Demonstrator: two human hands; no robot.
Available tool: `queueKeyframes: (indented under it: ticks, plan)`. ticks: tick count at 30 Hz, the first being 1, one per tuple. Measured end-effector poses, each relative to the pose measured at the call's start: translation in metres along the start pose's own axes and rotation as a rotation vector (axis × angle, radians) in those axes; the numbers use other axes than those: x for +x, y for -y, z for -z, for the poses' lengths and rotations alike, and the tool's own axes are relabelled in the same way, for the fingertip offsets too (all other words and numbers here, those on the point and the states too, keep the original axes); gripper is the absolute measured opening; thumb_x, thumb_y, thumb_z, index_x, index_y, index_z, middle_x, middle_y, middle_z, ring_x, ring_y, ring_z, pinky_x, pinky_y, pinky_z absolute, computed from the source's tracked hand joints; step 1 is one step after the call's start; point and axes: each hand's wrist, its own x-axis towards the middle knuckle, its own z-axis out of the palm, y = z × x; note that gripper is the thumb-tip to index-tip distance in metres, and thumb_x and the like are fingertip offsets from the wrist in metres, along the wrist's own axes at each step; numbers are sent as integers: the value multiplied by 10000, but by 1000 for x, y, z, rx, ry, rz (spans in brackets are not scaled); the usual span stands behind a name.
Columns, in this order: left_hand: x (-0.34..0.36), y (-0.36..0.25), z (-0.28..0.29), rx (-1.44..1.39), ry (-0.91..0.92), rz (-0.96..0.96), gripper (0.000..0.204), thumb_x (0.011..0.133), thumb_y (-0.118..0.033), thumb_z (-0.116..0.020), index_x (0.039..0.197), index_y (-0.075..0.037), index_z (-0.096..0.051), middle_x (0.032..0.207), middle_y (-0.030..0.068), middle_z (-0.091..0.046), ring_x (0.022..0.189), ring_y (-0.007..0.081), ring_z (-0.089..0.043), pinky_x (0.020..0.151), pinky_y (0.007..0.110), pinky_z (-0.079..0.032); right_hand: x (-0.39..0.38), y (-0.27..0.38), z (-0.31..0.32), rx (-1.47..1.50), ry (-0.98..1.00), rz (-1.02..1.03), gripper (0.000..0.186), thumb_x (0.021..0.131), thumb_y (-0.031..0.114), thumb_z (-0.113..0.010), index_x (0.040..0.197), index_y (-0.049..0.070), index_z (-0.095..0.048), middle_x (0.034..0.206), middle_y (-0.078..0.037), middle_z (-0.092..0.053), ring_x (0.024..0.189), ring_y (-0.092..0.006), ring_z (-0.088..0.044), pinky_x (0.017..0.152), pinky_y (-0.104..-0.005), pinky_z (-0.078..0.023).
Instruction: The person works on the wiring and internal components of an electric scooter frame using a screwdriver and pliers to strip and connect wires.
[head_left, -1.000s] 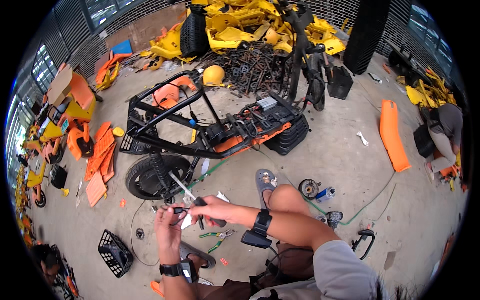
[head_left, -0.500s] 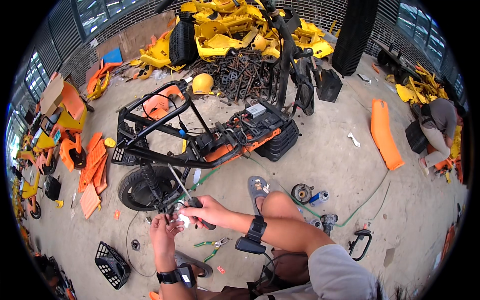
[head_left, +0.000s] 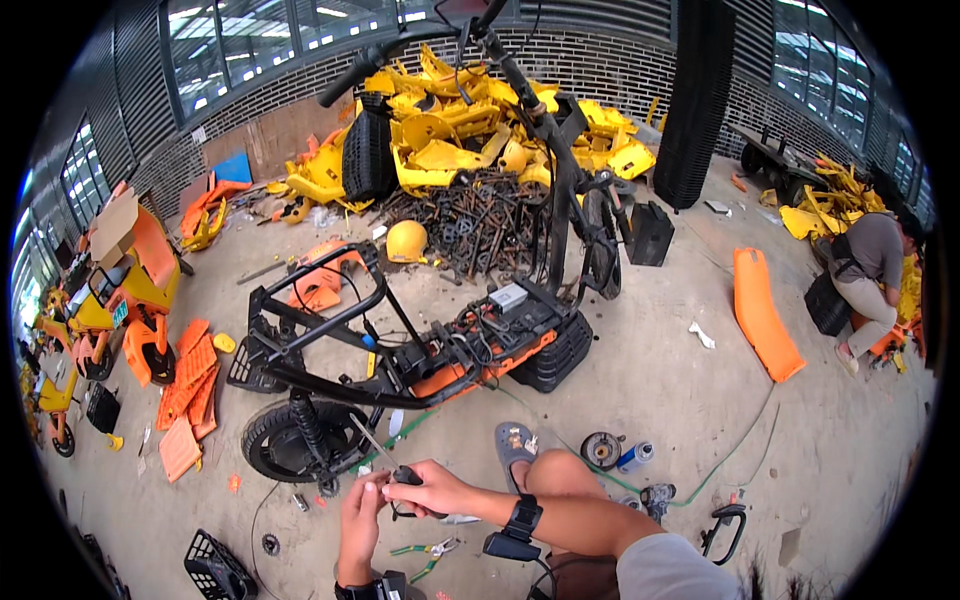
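Note:
A screwdriver with a dark handle sits in my right hand, its metal shaft pointing up and left toward the rear wheel. My left hand touches the right one at the fingertips. Its fingers are bent and pressed together; whatever they pinch, if anything, is hidden. Just beyond both hands is the rear wheel with its black shock absorber. They belong to a stripped scooter frame, black with orange parts, standing on the floor.
Green-handled pliers lie below my hands. A black basket is at lower left. A spray can and round metal part lie beside my foot. An orange panel lies right; another person crouches beyond it.
The view has tilted up, so the scene sits lower. My hands are closer together; the white piece that showed between them is no longer visible. The screwdriver stays in my right hand.

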Motion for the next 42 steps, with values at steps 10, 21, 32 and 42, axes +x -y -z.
queueKeyframes:
  ticks: [10,21,32,42]
  plan:
    - [-7,2,12,-2,215,-13,528,829,-3,-729,1306,61,-514,1094,85,-621,976,182,-626,889,342,-529,5,-1,-5,231,54,-104,379,980,363,-536,1006,-6,-619,702,-13,-562,535,-94,-533,484,-240,-420]
    - [-30,-12,22,240,62,49,245,958,-84,-594,1150,66,-623,867,55,-663,757,111,-611,685,256,-501,2,11,-16,43,-45,-95,387,938,432,-615,877,50,-634,644,14,-555,496,-68,-524,441,-233,-411]
    - [-35,7,18,39,197,6,212,1027,-138,-476,1052,26,-608,887,47,-642,770,124,-624,726,273,-506,5,11,-21,170,66,36,189,884,136,-708,1001,3,-642,744,-20,-617,589,-76,-556,524,-225,-432]
    - [-35,0,7,71,69,-39,196,1013,-139,-515,1076,23,-605,811,35,-643,731,85,-591,651,235,-470,3,11,-14,162,247,63,235,865,63,-651,1085,-19,-677,666,-27,-610,527,-71,-527,486,-230,-425]
